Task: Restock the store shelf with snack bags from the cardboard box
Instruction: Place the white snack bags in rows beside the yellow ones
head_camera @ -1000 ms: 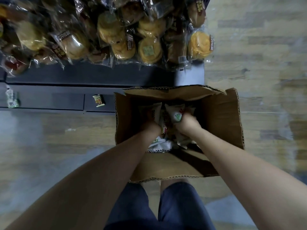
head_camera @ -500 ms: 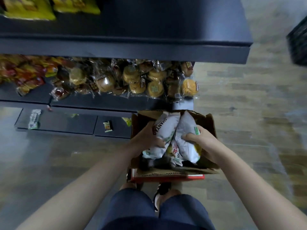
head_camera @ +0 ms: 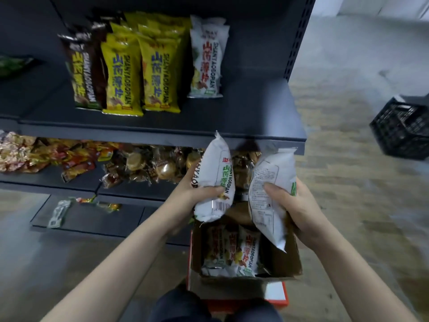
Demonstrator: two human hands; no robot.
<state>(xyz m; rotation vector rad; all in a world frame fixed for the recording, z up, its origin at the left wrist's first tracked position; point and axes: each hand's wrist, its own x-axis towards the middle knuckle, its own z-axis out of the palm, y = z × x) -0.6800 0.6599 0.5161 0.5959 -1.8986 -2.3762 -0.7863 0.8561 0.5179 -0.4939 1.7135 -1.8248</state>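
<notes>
The left hand (head_camera: 195, 194) curled round a white snack bag (head_camera: 214, 177) and the right hand (head_camera: 294, 203) gripped another white bag (head_camera: 267, 196), both held above the open cardboard box (head_camera: 287, 261). More white bags (head_camera: 234, 252) lay inside the box, below the shelf (head_camera: 232, 122) carrying standing packs (head_camera: 144, 66).

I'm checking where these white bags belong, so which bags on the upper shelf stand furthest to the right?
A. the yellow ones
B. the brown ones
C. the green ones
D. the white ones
D: on the upper shelf the white bags stand at the right end of the row, right of the yellow bags and the brown bags, with bare shelf beyond them.
</notes>
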